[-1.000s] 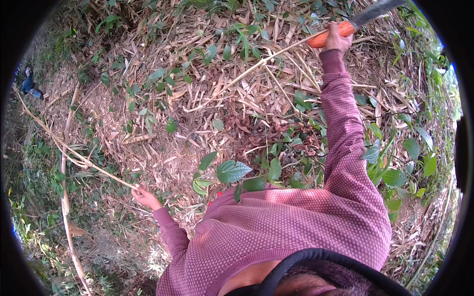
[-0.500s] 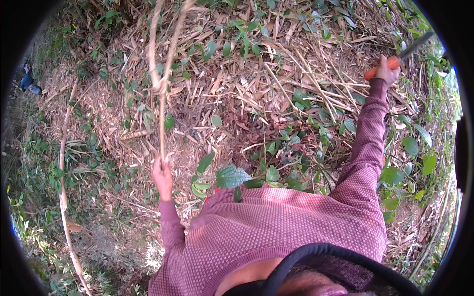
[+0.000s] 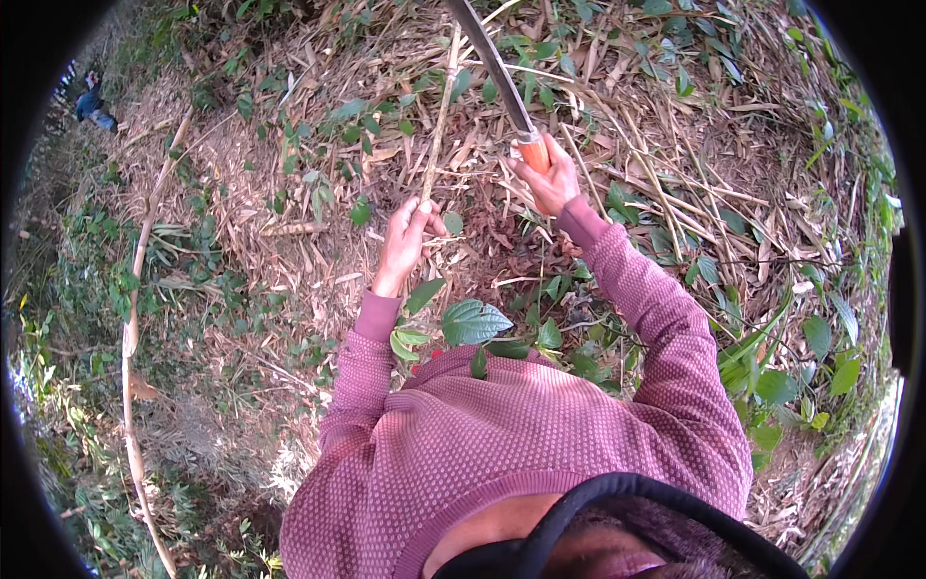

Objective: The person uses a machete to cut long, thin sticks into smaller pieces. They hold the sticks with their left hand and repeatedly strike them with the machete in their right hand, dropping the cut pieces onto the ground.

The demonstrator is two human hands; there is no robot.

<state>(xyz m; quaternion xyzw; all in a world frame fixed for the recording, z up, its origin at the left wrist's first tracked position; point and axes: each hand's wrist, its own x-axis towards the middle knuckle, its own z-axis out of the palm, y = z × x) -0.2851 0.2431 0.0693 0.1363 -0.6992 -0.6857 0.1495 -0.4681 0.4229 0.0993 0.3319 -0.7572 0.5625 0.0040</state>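
A thin tan stick (image 3: 443, 121) is pinched near its lower end by my left hand (image 3: 409, 239), and it runs away from me toward the top edge. My right hand (image 3: 551, 180) grips the orange handle of a machete (image 3: 499, 72). Its long dark blade points up and to the left, its tip beyond the top of the view. The far part of the blade passes close to the stick's upper end; whether they touch I cannot tell. Both hands are in front of my chest, a short way apart.
Dry leaves and stalks (image 3: 289, 207) litter the ground. A long pale branch (image 3: 135, 318) lies at the left. Broad green leaves (image 3: 473, 321) stand close before my chest, with more plants (image 3: 776, 386) at the right. A person in blue (image 3: 95, 106) is far off at upper left.
My right hand has swung the machete in from the far right to the middle. My left hand has moved right and away from me, and the stick has come down beside the blade.
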